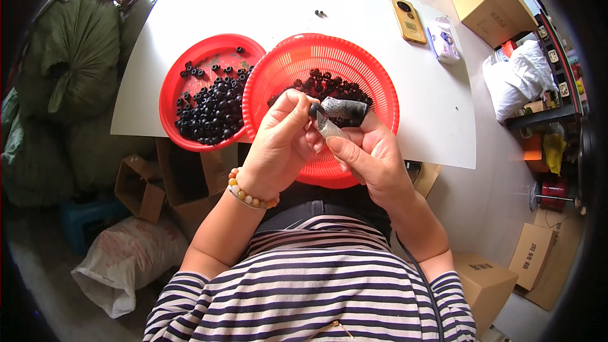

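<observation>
Pinching one small black rubber ring (312, 110), the left hand (278, 145) should feed it squarely into the clear plastic bag (337, 115) the right hand (370, 155) grips open.

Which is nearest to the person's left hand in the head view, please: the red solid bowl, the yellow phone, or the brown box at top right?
From the left hand:
1. Red solid bowl, just left.
2. Yellow phone, upper right.
3. Brown box, far right corner.
</observation>
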Action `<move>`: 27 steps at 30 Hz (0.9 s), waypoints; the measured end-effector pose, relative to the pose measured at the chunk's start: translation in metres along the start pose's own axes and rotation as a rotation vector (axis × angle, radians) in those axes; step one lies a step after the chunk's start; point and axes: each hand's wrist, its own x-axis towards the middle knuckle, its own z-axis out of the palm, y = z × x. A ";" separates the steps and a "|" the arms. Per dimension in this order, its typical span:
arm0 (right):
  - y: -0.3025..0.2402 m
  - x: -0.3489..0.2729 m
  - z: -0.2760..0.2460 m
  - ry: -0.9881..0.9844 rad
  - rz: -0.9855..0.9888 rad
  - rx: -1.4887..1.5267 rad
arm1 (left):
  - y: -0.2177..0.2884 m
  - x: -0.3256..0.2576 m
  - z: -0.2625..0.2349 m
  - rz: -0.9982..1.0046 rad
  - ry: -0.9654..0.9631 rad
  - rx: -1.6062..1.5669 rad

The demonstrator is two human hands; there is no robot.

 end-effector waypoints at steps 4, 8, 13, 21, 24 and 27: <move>-0.003 0.000 0.002 0.030 0.037 -0.012 | 0.002 -0.001 -0.001 -0.020 -0.025 0.052; -0.004 -0.001 0.000 0.009 0.040 0.013 | 0.002 -0.002 0.000 -0.012 -0.029 0.063; -0.005 -0.001 0.003 0.039 0.052 0.043 | 0.001 -0.001 -0.001 0.038 -0.021 0.117; -0.002 0.000 0.003 0.060 0.036 0.052 | -0.005 0.000 0.002 0.118 0.027 0.130; 0.000 0.002 0.003 0.082 0.023 0.064 | -0.004 -0.001 0.000 0.132 -0.001 0.129; 0.000 0.003 0.003 0.090 0.027 0.089 | -0.003 -0.001 -0.002 0.124 -0.033 0.133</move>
